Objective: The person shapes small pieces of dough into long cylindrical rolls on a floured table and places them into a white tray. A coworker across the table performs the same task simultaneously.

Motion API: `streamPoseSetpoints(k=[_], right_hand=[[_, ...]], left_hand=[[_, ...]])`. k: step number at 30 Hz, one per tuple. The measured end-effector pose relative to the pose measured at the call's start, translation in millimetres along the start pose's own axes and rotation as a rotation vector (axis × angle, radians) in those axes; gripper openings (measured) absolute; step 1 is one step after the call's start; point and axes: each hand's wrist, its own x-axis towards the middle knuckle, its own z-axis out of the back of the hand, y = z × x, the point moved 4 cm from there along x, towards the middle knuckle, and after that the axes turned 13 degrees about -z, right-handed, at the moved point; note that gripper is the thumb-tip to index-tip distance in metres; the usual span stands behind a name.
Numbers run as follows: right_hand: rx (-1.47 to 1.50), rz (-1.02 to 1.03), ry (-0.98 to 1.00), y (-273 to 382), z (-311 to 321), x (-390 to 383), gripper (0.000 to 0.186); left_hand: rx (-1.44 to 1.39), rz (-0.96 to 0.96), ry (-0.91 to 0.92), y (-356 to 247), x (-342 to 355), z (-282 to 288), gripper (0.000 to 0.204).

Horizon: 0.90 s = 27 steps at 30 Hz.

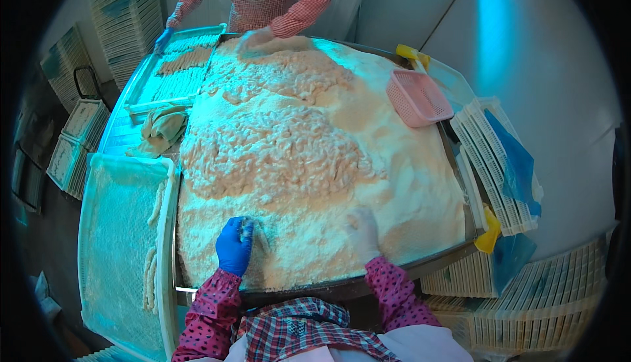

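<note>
A broad bed of pale breadcrumb-like coating [407, 191] covers the work table, with a heap of coated strips [269, 151] in its middle. My left hand [234, 246], in a blue glove, is low over the crumbs near the table's front left. Its fingers are curled together, and what they hold, if anything, is hidden. My right hand [363, 232], in a crumb-dusted white glove, touches the coating right of centre; its fingers blur into the crumbs. Left of the table, a mesh-bottomed tray [118, 230] carries a few coated strips [150, 280] along its right side.
A co-worker [259, 0] stands across the table, one hand at a strip-filled tray [138, 105], the other over the crumbs. A crumpled cloth [163, 128] lies between the trays. A pink basket [419, 98] sits at the right edge, beside stacked white trays [490, 165].
</note>
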Motion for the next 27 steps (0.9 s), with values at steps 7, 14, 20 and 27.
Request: streamPoseSetpoints(k=[7,14,20,27], right_hand=[[0.153,-0.116,0.499,60.7,-27.4,-22.9,0.020],[0.661,-0.391,0.661,54.4,-46.5,-33.5,0.020],[0.784,-0.116,0.535,149.6,-35.0,-49.6,0.026],[0.417,0.532,0.141,170.4,-29.1,-73.8,0.055]], left_hand=[[0.203,-0.201,0.076,-2.0,-4.9,-33.0,0.043],[-1.433,0.649,-0.020,45.6,-36.4,-68.3,0.049],[-1.454,0.382,0.084,-25.4,-19.4,-51.2,0.063],[-1.853,0.340,0.055,-66.0,-3.3,-52.3,0.070]])
